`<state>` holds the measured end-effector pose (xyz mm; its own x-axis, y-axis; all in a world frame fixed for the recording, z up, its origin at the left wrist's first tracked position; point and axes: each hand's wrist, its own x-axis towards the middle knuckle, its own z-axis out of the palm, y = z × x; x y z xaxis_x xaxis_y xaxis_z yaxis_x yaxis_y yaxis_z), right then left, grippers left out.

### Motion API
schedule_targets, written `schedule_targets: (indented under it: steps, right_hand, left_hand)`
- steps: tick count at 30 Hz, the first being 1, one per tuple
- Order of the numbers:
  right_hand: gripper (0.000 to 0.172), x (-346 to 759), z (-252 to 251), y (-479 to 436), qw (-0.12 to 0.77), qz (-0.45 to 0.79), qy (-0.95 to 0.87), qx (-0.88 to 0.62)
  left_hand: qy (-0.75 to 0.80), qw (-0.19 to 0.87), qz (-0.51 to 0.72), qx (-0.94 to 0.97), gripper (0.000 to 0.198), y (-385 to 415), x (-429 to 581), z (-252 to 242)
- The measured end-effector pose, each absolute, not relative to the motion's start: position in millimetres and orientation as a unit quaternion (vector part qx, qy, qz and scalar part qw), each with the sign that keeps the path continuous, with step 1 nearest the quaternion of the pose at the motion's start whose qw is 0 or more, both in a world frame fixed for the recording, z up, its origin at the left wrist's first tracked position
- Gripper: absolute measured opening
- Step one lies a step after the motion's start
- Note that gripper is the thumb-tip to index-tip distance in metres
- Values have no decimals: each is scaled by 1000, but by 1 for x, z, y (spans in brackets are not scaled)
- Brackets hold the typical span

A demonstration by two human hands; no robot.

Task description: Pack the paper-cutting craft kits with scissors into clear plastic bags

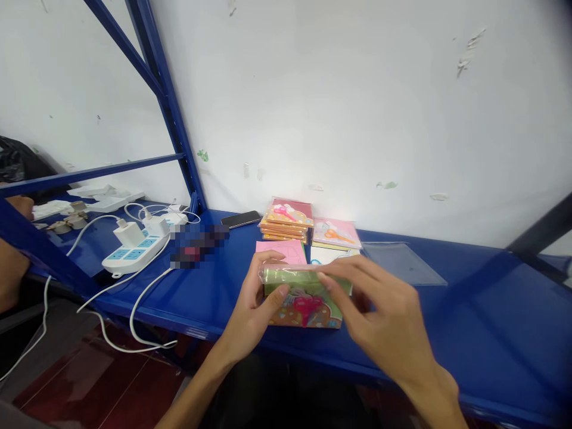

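Near the table's front edge I hold a clear plastic packet (286, 310) with a green card and pink scissors (307, 305) inside. My left hand (257, 298) grips its left side, thumb on the front. Along the top edge, my right hand (379, 310) pinches the shiny plastic flap (295, 271) between thumb and fingers. Just behind lie pink paper sheets (281, 249) and a white printed sheet (333, 255), partly covered by the packet and my hands. Farther back are a stack of similar packets (286, 217) and another packet with orange scissors (337, 233).
A flat clear plastic sleeve (404, 262) lies to the right. Toward the back left is a phone (241, 219). A white power strip (134, 253) with plugs and cables stands left, beside a blue metal frame (172, 113). Another person's arm (13, 256) shows at far left.
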<state>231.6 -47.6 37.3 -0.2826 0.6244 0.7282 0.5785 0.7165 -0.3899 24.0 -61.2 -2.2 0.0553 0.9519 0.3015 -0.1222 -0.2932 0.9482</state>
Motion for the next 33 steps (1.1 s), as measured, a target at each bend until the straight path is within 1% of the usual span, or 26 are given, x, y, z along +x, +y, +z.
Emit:
schedule_targets:
  steps: [1,3,4,5,6,8,10,13,16,18,20,23,26,28,30,33]
  right_hand:
    - [14,236,37,-46,480,-6,-787,-388]
    - [28,247,34,-40,478,-31,-777,-408]
    - [36,253,31,-36,467,-14,-783,-411]
    - [39,258,28,-32,455,25,-790,-410]
    - [38,263,24,-29,447,81,-792,-408]
    - [31,270,17,-24,449,197,-772,-405]
    - [22,273,13,-21,467,266,-738,-407]
    - [16,275,13,-18,462,279,-730,-418]
    - [20,278,9,-10,424,268,-741,-446]
    - [23,283,-2,-4,399,273,-741,-466]
    - [22,289,-18,1,376,281,-742,-479]
    - [14,298,-41,2,336,264,-763,-486]
    - [12,302,-55,-3,328,193,-793,-476]
    - [13,302,-60,-6,337,137,-810,-460]
    - [14,301,-62,-9,341,82,-825,-442]
    - [16,300,-65,-11,336,26,-841,-424]
  left_hand:
    - [371,462,578,560,37,-61,24,-3]
    - [380,448,583,561,33,-59,24,-4]
    - [385,440,587,559,31,-58,24,-4]
    - [390,437,590,556,31,-58,25,-4]
    - [392,442,590,550,31,-58,26,-4]
    - [390,473,582,534,33,-58,28,-2]
    - [390,509,570,513,34,-59,30,-1]
    - [408,533,561,484,35,-58,32,-2]
    - [434,530,552,475,36,-51,35,-13]
    - [456,515,536,490,33,-45,39,-25]
    - [496,474,502,526,25,-41,45,-37]
    - [568,362,418,610,10,-40,53,-49]
    - [593,217,351,691,13,-45,57,-52]
    - [591,148,324,724,14,-48,57,-51]
    - [594,113,296,739,14,-50,57,-51]
    - [595,81,268,753,21,-51,59,-52]
